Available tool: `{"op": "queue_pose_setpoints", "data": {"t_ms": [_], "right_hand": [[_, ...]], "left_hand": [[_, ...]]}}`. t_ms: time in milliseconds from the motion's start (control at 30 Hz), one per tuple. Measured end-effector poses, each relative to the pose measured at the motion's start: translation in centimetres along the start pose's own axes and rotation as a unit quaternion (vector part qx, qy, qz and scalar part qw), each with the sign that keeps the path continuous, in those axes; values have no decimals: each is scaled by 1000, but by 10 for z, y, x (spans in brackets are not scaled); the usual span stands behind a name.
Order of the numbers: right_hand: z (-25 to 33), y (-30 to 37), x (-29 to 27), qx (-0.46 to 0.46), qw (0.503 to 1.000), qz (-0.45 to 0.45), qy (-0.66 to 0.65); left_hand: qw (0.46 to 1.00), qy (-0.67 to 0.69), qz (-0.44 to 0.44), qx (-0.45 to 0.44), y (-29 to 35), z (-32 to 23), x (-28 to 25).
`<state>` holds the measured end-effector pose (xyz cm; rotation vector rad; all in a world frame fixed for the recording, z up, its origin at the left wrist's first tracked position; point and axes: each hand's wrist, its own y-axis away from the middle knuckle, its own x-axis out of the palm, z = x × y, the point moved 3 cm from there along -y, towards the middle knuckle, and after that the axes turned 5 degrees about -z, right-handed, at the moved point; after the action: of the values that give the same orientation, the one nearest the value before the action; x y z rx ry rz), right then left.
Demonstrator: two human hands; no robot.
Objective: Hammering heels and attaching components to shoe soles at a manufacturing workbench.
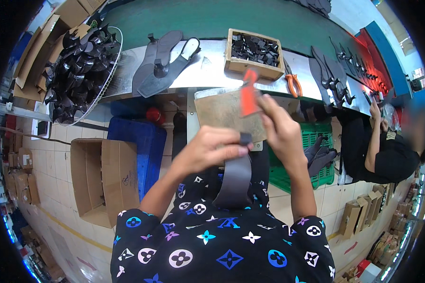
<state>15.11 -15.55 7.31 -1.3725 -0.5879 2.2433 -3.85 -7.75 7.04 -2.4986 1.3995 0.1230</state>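
My left hand (211,147) is closed, thumb and fingers pinched around a small black block (245,138) at the heel end of a dark grey shoe (236,181). The shoe rests against my lap, its lower part over my patterned clothes. My right hand (283,129) grips an orange-red hammer (249,99), raised just above and beyond the left fingers and blurred by motion. Beneath the hammer lies a worn board (212,111) at the bench edge. Whether the black block touches the heel is hidden by my fingers.
Beyond the board, a wooden box (255,71) holds small black pieces, with orange-handled pliers (293,85) beside it. Heeled shoes (163,66) lie left of it. A wire basket (120,61) holds many black heels. A green crate (326,177) and a seated co-worker (387,155) are at right.
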Motion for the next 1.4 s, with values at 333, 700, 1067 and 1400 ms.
{"op": "queue_pose_setpoints", "data": {"t_ms": [333, 700, 1067, 1400], "right_hand": [[10, -7, -27, -90, 884, 239, -390], [41, -23, -49, -153, 807, 337, -460], [41, -19, -32, -108, 843, 284, -445], [30, 37, 0, 103, 813, 159, -551]], "left_hand": [[926, 313, 102, -184, 19, -20, 34], [909, 311, 256, -108, 10, -35, 33], [985, 133, 92, -67, 28, -46, 18], [994, -53, 38, -88, 22, -29, 34]]}}
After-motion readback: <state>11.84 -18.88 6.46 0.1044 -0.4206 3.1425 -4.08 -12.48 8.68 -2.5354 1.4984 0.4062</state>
